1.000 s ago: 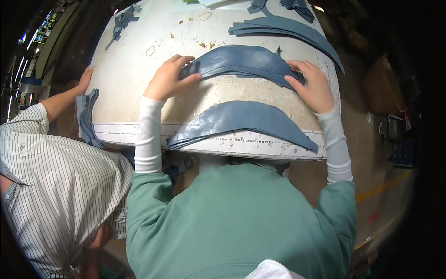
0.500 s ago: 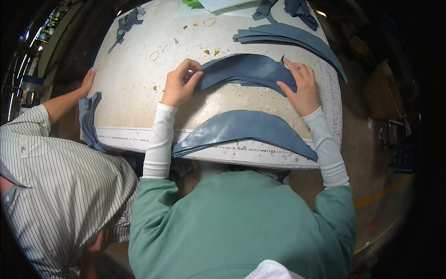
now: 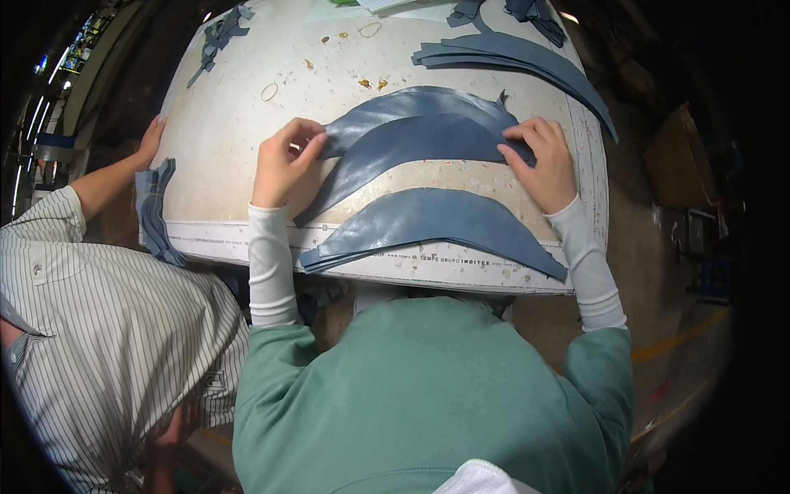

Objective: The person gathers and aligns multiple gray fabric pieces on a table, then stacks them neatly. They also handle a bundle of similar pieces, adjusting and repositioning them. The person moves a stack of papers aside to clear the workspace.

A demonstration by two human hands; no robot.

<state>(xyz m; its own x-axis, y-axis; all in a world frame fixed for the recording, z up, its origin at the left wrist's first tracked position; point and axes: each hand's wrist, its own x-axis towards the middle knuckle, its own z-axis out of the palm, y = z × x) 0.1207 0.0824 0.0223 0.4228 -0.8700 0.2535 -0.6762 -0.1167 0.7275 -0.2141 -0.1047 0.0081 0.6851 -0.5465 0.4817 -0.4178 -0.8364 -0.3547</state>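
Note:
Two layers of curved blue leather-like pieces lie between my hands on the white table. The front curved piece (image 3: 420, 140) overlaps the rear curved piece (image 3: 395, 105), and its left end trails free toward me. My left hand (image 3: 284, 160) is closed in a pinch, thumb and forefinger at the rear piece's left end. At the front piece's right end, my right hand (image 3: 545, 160) grips the edge between thumb and fingers. Closer to my body lies a stack of similar curved pieces (image 3: 428, 218), untouched, by the table's near edge.
Another fanned stack of blue pieces (image 3: 518, 56) lies at the far right. Small blue bundles (image 3: 222, 37) sit at the far left, and a tied bundle (image 3: 151, 210) at the left edge. A co-worker's hand (image 3: 151, 142) rests on the table's left edge (image 3: 169, 107).
The front piece has come toward me and apart from the rear one, so both now show. My left hand has moved left; my right hand has shifted slightly down.

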